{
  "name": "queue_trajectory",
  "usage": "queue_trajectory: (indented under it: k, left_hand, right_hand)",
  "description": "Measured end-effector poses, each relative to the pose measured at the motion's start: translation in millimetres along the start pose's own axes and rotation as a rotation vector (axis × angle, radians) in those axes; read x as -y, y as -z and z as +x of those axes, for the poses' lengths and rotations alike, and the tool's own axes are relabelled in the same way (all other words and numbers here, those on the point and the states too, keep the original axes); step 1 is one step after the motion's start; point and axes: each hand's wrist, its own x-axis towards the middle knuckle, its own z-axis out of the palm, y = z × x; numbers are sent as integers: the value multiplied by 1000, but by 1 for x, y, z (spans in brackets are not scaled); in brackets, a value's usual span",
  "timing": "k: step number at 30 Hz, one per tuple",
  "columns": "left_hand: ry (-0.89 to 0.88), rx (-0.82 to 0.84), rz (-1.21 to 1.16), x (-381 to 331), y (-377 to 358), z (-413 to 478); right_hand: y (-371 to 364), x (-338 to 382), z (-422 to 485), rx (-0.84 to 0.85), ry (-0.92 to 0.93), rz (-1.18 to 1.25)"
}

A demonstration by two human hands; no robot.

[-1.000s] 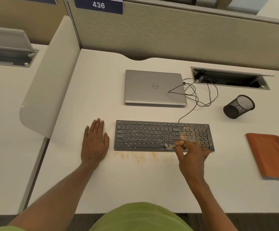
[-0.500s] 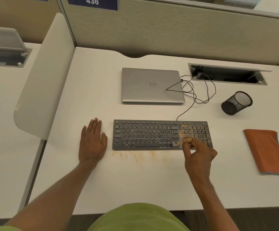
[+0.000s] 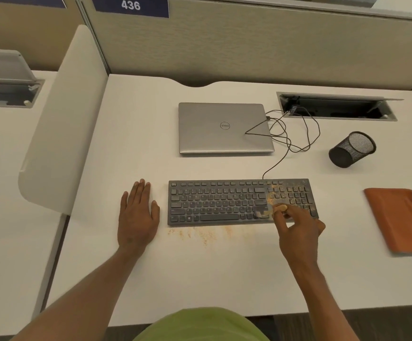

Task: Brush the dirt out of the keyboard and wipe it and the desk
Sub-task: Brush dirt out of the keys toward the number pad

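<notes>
A dark grey keyboard (image 3: pixel 219 201) lies on the white desk (image 3: pixel 200 274). Orange-brown dirt covers its number pad (image 3: pixel 288 193), and more dirt (image 3: pixel 200 233) is scattered on the desk just in front of it. My right hand (image 3: pixel 297 228) pinches a small brush (image 3: pixel 267 210) with a wooden handle; its blurred bristles touch the keys near the lower right of the letter block. My left hand (image 3: pixel 137 214) lies flat on the desk, fingers straight, just left of the keyboard and not touching it. An orange cloth (image 3: pixel 399 219) lies folded at the right.
A closed silver laptop (image 3: pixel 224 127) sits behind the keyboard, with tangled black cables (image 3: pixel 296 134) running to an open cable hatch (image 3: pixel 335 107). A black mesh pen cup (image 3: pixel 352 148) lies tipped on its side. A white divider panel (image 3: pixel 59 134) bounds the desk's left.
My right hand with the brush has shifted right along the keyboard's lower rows, from below the letter keys to the edge of the number pad. My left hand has stayed flat in place.
</notes>
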Motion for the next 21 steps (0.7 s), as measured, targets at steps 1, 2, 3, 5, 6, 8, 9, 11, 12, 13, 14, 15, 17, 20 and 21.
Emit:
queue_trajectory:
  k: [1, 2, 3, 5, 6, 8, 9, 11, 12, 13, 14, 15, 17, 20, 21]
  left_hand:
    - [-1, -1, 0, 0, 0, 0]
    - [0, -2, -1, 0, 1, -1]
    - [0, -3, -2, -1, 1, -1]
    - [-3, -7, -11, -1, 1, 1]
    - [-6, -7, -16, 0, 1, 1]
    - [-12, -4, -22, 2, 0, 1]
    - [-14, -4, -23, 3, 0, 1]
    - [-17, -8, -27, 4, 0, 0]
    - [-17, -10, -28, 4, 0, 0]
    - [-19, -12, -27, 4, 0, 0]
    - [-20, -12, -27, 5, 0, 1]
    - [-21, -11, -26, 5, 0, 1]
    - [-25, -11, -23, 5, -1, 1]
    - [-27, -5, -23, 5, 0, 1]
    - [-27, -3, -23, 6, 0, 1]
  right_hand:
    - [1, 0, 1, 2, 0, -7]
    - [2, -1, 2, 5, -6, -14]
    - [3, -2, 2, 2, -11, -21]
    - [3, -4, 4, -21, -7, -20]
    - [2, -4, 4, -32, -1, -7]
    - [0, -4, 4, -41, 9, 14]
    - [0, -2, 4, -37, 9, 15]
    - [0, -1, 5, -22, 2, -7]
    - [1, -1, 6, -19, -1, -6]
    - [2, -1, 7, -19, -10, 0]
    - [4, 0, 9, -24, -19, 14]
    - [5, 1, 10, -33, -25, 35]
    - [7, -1, 14, -54, -11, 58]
    - [4, -5, 23, -14, -41, 50]
    - [4, -6, 25, -3, -47, 33]
